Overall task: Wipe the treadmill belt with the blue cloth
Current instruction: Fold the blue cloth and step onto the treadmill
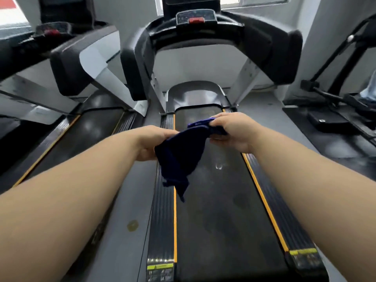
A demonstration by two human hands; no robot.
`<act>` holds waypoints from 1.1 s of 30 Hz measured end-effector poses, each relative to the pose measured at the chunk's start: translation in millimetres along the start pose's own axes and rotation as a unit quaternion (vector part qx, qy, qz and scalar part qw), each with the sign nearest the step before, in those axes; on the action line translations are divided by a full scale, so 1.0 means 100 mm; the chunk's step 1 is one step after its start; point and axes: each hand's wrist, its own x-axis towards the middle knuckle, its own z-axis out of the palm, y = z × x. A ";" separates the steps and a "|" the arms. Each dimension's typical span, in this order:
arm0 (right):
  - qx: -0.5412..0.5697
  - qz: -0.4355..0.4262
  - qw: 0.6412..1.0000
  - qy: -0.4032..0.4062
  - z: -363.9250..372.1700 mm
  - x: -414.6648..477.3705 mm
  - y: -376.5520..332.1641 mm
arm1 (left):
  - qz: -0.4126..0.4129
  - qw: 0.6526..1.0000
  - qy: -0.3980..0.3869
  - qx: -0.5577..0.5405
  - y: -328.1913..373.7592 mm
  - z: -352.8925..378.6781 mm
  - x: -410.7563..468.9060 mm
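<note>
The dark blue cloth (181, 157) hangs in the air between both hands, above the front half of the black treadmill belt (219, 210). My left hand (151, 142) grips its left upper edge. My right hand (234, 131) pinches the bunched right end. A loose corner of the cloth droops down toward the belt's left yellow stripe (175, 220). The cloth does not touch the belt. The belt shows dull smudges and a small bright glint near the middle.
Ribbed black side rails (160, 220) flank the belt. The treadmill console (196, 19) and handrails (134, 68) rise ahead. A second treadmill (85, 135) stands at the left, another machine (333, 110) at the right. Grey floor lies between them.
</note>
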 end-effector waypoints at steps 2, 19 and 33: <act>0.070 0.022 0.997 -0.012 -0.11 0.37 -0.20 | -0.001 1.000 -0.016 -0.012 0.21 -0.06 0.20; 0.042 0.034 0.989 -0.140 0.32 3.51 -1.34 | 0.103 0.974 -0.101 -0.176 1.03 -1.34 2.67; 0.163 0.154 0.969 -0.104 0.29 5.00 -3.18 | 0.102 0.951 -0.018 -0.291 3.65 -2.70 3.57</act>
